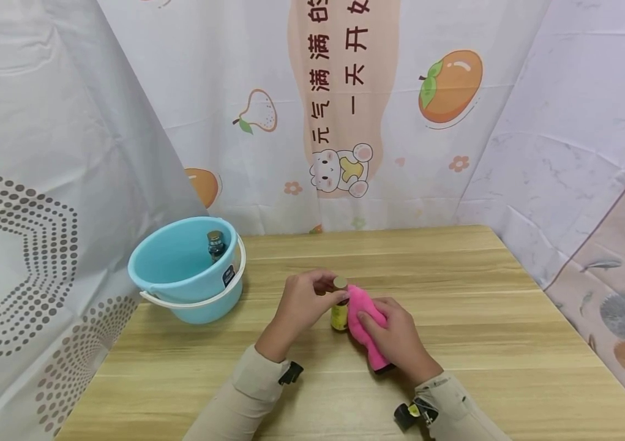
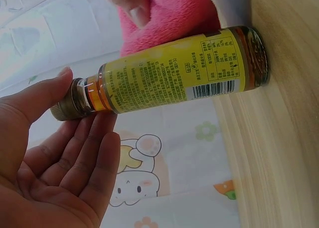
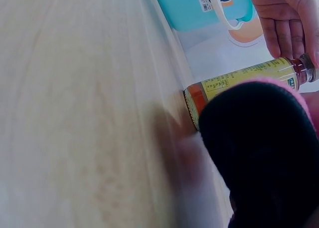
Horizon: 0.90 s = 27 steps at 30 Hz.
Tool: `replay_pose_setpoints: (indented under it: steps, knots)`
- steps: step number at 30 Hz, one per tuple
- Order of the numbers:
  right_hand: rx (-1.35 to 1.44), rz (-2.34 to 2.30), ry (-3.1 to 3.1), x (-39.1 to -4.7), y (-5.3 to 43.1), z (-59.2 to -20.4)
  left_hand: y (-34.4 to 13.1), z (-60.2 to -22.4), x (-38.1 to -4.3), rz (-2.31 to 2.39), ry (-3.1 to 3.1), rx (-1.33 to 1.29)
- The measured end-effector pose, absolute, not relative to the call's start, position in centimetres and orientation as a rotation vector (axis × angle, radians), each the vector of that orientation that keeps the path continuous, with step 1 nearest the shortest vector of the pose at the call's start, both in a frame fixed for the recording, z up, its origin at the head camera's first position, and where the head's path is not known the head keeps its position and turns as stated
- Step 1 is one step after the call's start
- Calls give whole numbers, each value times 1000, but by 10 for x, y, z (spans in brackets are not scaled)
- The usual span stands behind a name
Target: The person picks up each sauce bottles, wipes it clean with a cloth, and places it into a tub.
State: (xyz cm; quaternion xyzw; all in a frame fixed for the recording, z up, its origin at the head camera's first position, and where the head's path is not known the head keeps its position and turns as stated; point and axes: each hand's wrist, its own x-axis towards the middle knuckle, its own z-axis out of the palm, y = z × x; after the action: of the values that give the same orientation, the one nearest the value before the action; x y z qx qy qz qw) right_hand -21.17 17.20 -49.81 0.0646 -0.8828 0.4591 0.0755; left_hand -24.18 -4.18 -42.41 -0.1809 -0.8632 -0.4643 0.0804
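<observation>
An upright glass oil bottle (image 1: 339,316) with a yellow label, amber contents and a bronze-coloured cap stands on the wooden table. Its neck is pinched by my left hand (image 1: 305,301), thumb on one side and fingers behind, just below the cap. My right hand (image 1: 397,337) grips a bunched plush cloth (image 1: 365,327), bright pink with a black side. In the left wrist view the pink cloth (image 2: 169,21) lies against the side of the bottle (image 2: 169,73). The cloth's black side (image 3: 259,138) covers part of the bottle in the right wrist view.
At the left of the table (image 1: 483,294) stands a light blue bucket (image 1: 207,312) with a white handle. Inside it is a dark bottle (image 1: 215,245) with a gold cap. A printed curtain (image 1: 224,61) hangs behind the table's far edge.
</observation>
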Motion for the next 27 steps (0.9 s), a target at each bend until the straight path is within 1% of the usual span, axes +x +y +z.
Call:
replay_pose_setpoints:
  steps: [18, 27]
  knots:
    - [167, 1298, -2724, -214, 178, -498, -36, -423, -248, -1352, -2598, -572]
    - [188, 1294, -2736, -213, 175, -501, -40, -424, -244, -1334, -2634, -432]
